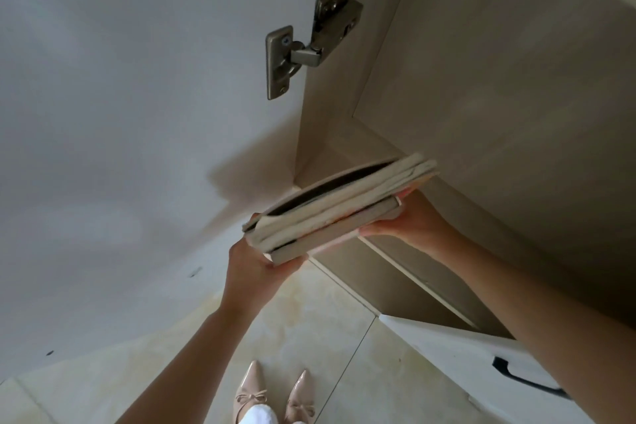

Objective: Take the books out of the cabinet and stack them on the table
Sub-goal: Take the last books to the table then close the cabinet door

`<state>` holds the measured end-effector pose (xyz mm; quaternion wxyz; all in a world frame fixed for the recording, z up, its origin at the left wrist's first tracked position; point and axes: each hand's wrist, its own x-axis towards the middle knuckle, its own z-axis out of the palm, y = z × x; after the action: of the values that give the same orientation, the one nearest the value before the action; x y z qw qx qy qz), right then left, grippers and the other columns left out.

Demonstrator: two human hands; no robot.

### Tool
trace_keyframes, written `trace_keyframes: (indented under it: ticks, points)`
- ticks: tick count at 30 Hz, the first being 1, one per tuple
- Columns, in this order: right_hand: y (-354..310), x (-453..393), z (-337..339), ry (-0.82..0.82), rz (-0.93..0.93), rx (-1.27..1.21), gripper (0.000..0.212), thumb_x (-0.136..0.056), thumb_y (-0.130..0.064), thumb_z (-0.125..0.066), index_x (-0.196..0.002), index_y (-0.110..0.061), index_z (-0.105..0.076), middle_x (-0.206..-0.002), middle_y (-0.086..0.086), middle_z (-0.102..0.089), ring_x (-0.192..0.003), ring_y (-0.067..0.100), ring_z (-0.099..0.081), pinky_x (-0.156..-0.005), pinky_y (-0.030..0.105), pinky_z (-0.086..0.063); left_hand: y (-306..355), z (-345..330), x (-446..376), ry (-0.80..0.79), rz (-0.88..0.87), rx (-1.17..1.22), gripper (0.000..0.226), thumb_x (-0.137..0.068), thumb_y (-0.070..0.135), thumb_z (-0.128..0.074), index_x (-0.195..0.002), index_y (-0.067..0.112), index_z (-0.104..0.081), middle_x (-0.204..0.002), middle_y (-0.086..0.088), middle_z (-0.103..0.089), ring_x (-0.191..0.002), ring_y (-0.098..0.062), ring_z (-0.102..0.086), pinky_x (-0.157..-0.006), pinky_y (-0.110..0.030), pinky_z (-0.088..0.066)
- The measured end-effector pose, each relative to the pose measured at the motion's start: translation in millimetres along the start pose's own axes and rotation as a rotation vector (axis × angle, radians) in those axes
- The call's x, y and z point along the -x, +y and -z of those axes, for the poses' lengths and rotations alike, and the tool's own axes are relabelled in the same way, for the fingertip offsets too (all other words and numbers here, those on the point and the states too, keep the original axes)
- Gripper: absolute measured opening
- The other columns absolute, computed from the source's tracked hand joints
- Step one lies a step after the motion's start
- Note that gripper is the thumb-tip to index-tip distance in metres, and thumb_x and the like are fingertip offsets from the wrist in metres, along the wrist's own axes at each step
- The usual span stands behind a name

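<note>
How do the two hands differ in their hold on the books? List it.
The left hand grips the near end of the books, thumb over the top; the right hand supports the far end from beneath. The left hand is over the floor; the right hand is at the cabinet opening. Both hold the same stack.

Worn on the head, looking steeply down and forward, close in on the open cabinet (481, 79) and its door (120, 96), with floor (309, 320) and shoes (272, 396) far below. Single view only.

Worn paper books (330, 213), brushed metal hinge (306, 45), matt woodgrain cabinet (499, 79), glossy floor tiles (309, 330)
</note>
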<state>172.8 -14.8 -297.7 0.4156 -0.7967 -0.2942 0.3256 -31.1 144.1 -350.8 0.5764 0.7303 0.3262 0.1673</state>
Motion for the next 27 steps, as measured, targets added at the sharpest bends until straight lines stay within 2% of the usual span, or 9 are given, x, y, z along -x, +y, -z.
trace_keyframes:
  ticks: [2,5,8,11,13,16,20,24,27]
  points:
    - [-1.2,17.5,-0.4,-0.031,-0.033,-0.094,0.057,-0.055,-0.013,-0.087,-0.107,-0.014,-0.065,-0.099,-0.006,-0.075,-0.097,0.016,-0.07,-0.081,0.032,-0.057,5.7,7.0,11.4,-0.042,0.059,0.004,0.067,-0.048,0.039,-0.085,-0.11,0.019,-0.068,-0.1,0.014,-0.073,-0.094,-0.007,-0.07,-0.081,-0.033,-0.059]
    - [-30.2,55.6,-8.2,-0.071,-0.084,-0.229,0.056,-0.061,-0.004,-0.083,-0.112,-0.009,-0.061,-0.105,0.003,-0.073,-0.1,0.018,-0.069,-0.081,0.031,-0.058,20.2,21.3,44.8,-0.148,0.159,0.079,0.073,-0.048,0.028,-0.092,-0.114,0.014,-0.064,-0.103,0.009,-0.075,-0.095,-0.009,-0.071,-0.077,-0.032,-0.06]
    - [-60.2,93.6,-21.7,-0.004,-0.175,-0.235,0.057,-0.067,-0.019,-0.084,-0.116,-0.016,-0.056,-0.107,-0.001,-0.072,-0.098,0.012,-0.069,-0.082,0.029,-0.056,48.5,39.8,83.9,-0.188,0.285,0.178,0.065,-0.055,0.004,-0.091,-0.112,0.016,-0.062,-0.102,0.014,-0.075,-0.093,-0.009,-0.072,-0.066,-0.02,-0.057]
    - [-95.1,128.9,-30.7,0.072,-0.281,-0.237,0.059,-0.067,-0.042,-0.08,-0.116,-0.022,-0.055,-0.107,-0.002,-0.071,-0.094,0.013,-0.07,-0.085,0.04,-0.057,78.2,53.7,125.5,-0.166,0.379,0.291,0.063,-0.058,0.005,-0.091,-0.112,0.023,-0.063,-0.104,0.01,-0.075,-0.094,-0.013,-0.072,-0.067,-0.025,-0.058]
    - [-119.1,148.6,-35.9,0.076,-0.339,-0.199,0.065,-0.063,-0.056,-0.074,-0.117,-0.024,-0.055,-0.106,-0.005,-0.071,-0.09,0.011,-0.071,-0.081,0.039,-0.059,94.5,62.7,152.9,-0.103,0.451,0.395,0.066,-0.054,0.012,-0.092,-0.112,0.025,-0.062,-0.107,0.005,-0.074,-0.096,-0.018,-0.072,-0.075,-0.041,-0.06]
    - [-149.0,177.5,-46.1,0.057,-0.376,-0.174,0.056,-0.066,-0.054,-0.073,-0.112,-0.028,-0.055,-0.103,-0.009,-0.07,-0.084,0.004,-0.07,-0.07,0.024,-0.057,111.4,74.4,191.4,0.06,0.549,0.531,0.059,-0.065,-0.002,-0.082,-0.111,0.024,-0.058,-0.102,0.0,-0.075,-0.092,-0.027,-0.073,-0.079,-0.057,-0.057]
    - [-179.9,223.1,-71.8,-0.044,-0.435,-0.189,0.052,-0.073,-0.035,-0.08,-0.117,-0.029,-0.054,-0.106,-0.01,-0.07,-0.09,0.009,-0.07,-0.073,0.029,-0.059,135.4,106.4,248.9,0.169,0.619,0.689,0.063,-0.069,0.001,-0.074,-0.123,0.027,-0.054,-0.106,-0.004,-0.074,-0.092,-0.032,-0.072,-0.071,-0.053,-0.059]
    - [-204.2,272.3,-116.1,-0.105,-0.435,-0.196,0.049,-0.071,-0.032,-0.082,-0.114,-0.032,-0.057,-0.105,-0.009,-0.072,-0.09,0.012,-0.072,-0.079,0.041,-0.06,144.5,148.7,311.7,0.27,0.602,0.657,0.083,-0.062,0.012,-0.076,-0.137,0.032,-0.047,-0.102,-0.001,-0.075,-0.088,-0.03,-0.074,-0.067,-0.048,-0.06]
    - [-227.4,310.8,-148.5,-0.158,-0.351,-0.175,0.034,-0.074,-0.028,-0.08,-0.1,-0.034,-0.061,-0.099,-0.011,-0.074,-0.086,0.008,-0.072,-0.075,0.034,-0.06,148.0,179.3,363.6,0.345,0.565,0.586,0.087,-0.066,0.016,-0.077,-0.142,0.035,-0.04,-0.101,0.003,-0.075,-0.086,-0.026,-0.074,-0.065,-0.044,-0.061]
